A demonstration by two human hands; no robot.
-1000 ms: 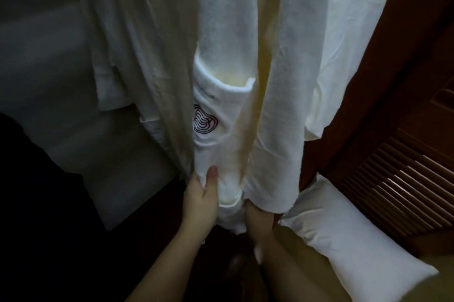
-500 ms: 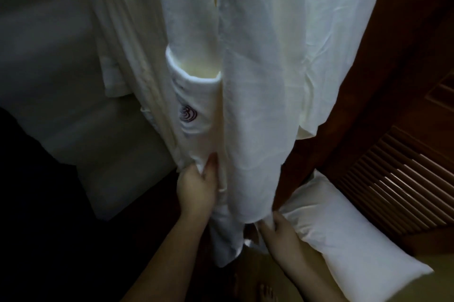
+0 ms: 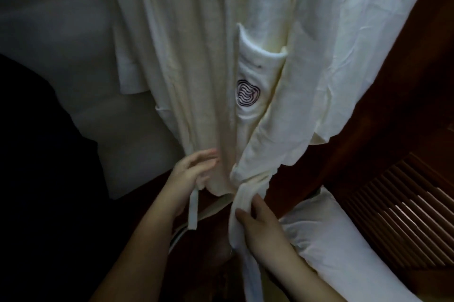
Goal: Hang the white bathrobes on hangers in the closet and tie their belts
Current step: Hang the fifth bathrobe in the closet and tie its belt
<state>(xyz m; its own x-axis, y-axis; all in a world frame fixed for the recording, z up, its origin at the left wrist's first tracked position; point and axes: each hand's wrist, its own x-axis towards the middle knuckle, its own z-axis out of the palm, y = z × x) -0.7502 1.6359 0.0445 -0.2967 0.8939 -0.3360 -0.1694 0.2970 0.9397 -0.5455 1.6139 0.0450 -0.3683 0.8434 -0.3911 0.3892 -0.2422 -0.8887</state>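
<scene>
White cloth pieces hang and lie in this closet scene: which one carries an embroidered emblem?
The pocket on the hanging bathrobe, above the right hand. It bears a dark wavy-line emblem; the pillow is plain.

Dim light here, deep shadow swallowing the left side and lower left corner. A pale wall (image 3: 49,31) shows grey behind, at the upper left. On the right, dark reddish-brown wood panelling (image 3: 405,85) runs diagonally down, and below it a louvred door (image 3: 398,208) with its slats catching faint light. A white pillow (image 3: 344,247) lies at the lower right, just beside the louvres. The floor between is dark brown.
</scene>
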